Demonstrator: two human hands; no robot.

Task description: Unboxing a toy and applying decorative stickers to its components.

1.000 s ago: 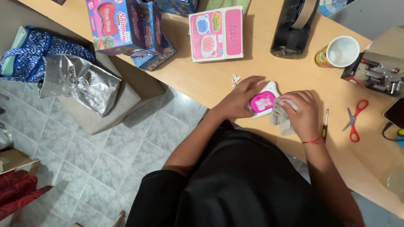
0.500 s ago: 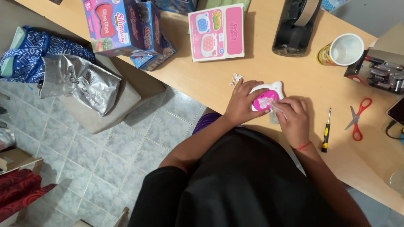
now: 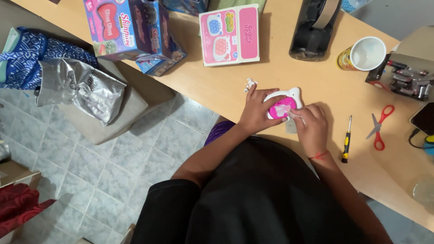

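Observation:
A small white toy with a pink face (image 3: 285, 103) lies on the wooden table (image 3: 217, 86) just in front of me. My left hand (image 3: 256, 110) grips its left side, fingers curled over the edge. My right hand (image 3: 312, 126) presses on the toy's right side with fingertips pinched at the pink part; whatever it pinches is too small to make out. A grey flat piece (image 3: 291, 127) peeks out under my right hand. A scrap of crumpled white material (image 3: 249, 83) rests just left of my left hand.
A yellow-handled screwdriver (image 3: 346, 139) and red scissors (image 3: 379, 128) lie to the right. Further back stand a pink toy box (image 3: 229, 35), a blue-and-pink box (image 3: 131, 28), a black tape dispenser (image 3: 314, 28), a white cup (image 3: 361, 54) and a tray of batteries (image 3: 407, 77). A silver bag (image 3: 81, 86) sits at left.
The view has shifted slightly. Both hands stay on the toy; my right hand has moved in closer over its pink face.

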